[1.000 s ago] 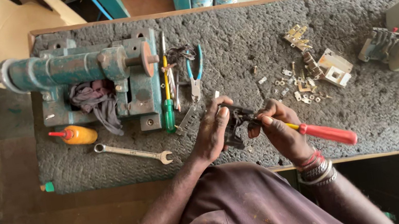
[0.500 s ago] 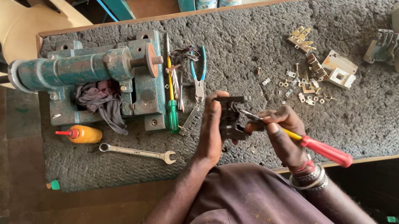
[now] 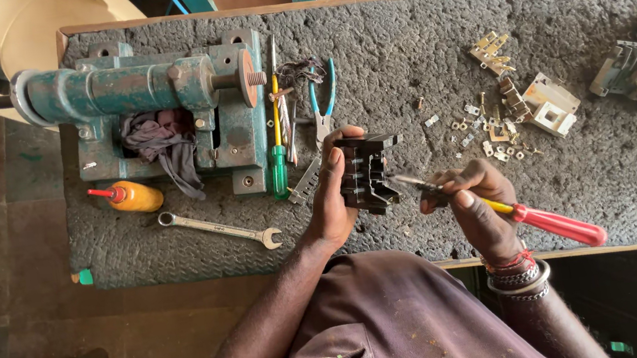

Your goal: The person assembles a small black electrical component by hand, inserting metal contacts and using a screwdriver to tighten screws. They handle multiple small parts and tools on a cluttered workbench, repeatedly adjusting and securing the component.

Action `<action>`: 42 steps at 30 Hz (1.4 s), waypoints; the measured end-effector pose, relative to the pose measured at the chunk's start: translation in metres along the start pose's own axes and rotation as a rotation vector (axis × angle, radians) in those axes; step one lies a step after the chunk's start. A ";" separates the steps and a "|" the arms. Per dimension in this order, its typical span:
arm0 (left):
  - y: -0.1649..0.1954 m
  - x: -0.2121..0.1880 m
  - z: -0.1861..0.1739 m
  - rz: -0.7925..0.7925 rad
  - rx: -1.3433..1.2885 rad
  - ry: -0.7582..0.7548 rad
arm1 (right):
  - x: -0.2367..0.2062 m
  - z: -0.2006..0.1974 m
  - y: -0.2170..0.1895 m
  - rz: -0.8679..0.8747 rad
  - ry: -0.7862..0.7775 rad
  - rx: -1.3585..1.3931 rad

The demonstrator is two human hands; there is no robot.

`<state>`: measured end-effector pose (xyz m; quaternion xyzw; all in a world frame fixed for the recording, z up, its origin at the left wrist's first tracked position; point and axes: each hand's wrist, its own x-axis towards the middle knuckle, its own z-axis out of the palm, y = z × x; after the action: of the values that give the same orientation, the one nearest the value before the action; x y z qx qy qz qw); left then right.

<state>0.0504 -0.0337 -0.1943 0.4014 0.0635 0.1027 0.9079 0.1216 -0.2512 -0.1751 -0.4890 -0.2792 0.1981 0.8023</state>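
head view: only camera, looking straight down at my bench point(image 3: 586, 191) and both hands.
left hand point(image 3: 332, 202): fingers wrapped round a black block point(image 3: 366, 174), thumb on its near side; block held up off the bench mat, slotted face turned right.
block: black moulded part with ribs and slots, looks like a switch or contactor body; it sits in my left hand over the middle of the bench, just right of the green screwdriver point(image 3: 277, 164).
right hand point(image 3: 475, 202): fingers pinched tight on the shaft of a red screwdriver point(image 3: 544, 220), red handle trailing off to the right, tip pointed left at the block.
tip: just beside the block's right face; contact or a small gap, I cannot tell.
step: I judge this as working a screw or clip in the block's side with the driver, mid-step.
next move: by my reading needs the tip seated square in its slot, left hand holding the block dead steady, a slip would skid off the plastic.
near: spanner point(image 3: 219, 229) left of my wrist, blue pliers point(image 3: 323, 108) above it.
far: loose metal bits point(image 3: 495, 133) scattered right, white housing point(image 3: 551, 105) beside them, teal machine point(image 3: 150, 103) and orange bottle point(image 3: 130, 197) at left.
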 end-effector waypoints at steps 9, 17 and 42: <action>0.018 -0.003 0.005 0.030 -0.258 -0.103 | 0.025 0.009 0.007 0.185 0.139 -0.999; 0.028 -0.007 0.005 0.068 -0.054 -0.070 | 0.026 0.030 0.032 -0.069 0.039 -1.369; 0.018 -0.012 0.010 -0.007 0.495 0.169 | 0.021 0.065 -0.027 -0.166 -0.224 -1.031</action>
<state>0.0383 -0.0322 -0.1735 0.6011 0.1639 0.1141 0.7738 0.0974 -0.2065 -0.1221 -0.7719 -0.4622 0.0220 0.4359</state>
